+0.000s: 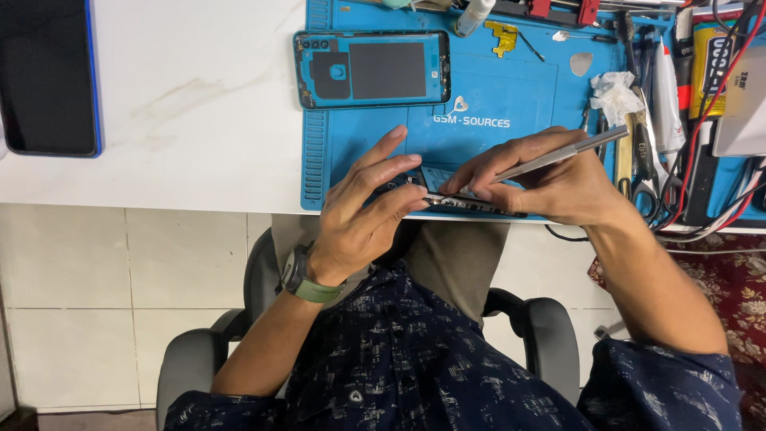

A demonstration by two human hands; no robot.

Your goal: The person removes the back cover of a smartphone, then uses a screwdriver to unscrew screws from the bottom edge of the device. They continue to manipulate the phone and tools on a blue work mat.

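From the head view, I am mid-way through working on an opened phone (467,203) at the near edge of the blue mat (487,136), lower centre of the frame. My left hand (363,211) clamps the phone's left end, thumb under and fingers spread over the top, steadying it. My right hand (550,179) pinches a slim metal tool (558,154) like a pen, its tip down on the phone's inner parts, shaft pointing to the upper right. The two hands sit close together, almost touching over the phone. I judge this to be a prying or picking step inside the body; the next move seems to call for a light, steady tip and a firm left grip so the phone does not slide off the mat's edge.

Above my hands, at upper centre, the blue back cover (371,69) lies flat, inside up, well apart from the phone. Tools (638,152) and wires crowd the right side, with a crumpled tissue (614,92) near them. A dark screen (48,76) lies at the upper left on the white table (199,104).

Below the table edge I see pale floor tiles (120,303), my grey chair (199,359), and a patterned rug (734,295) at the right.
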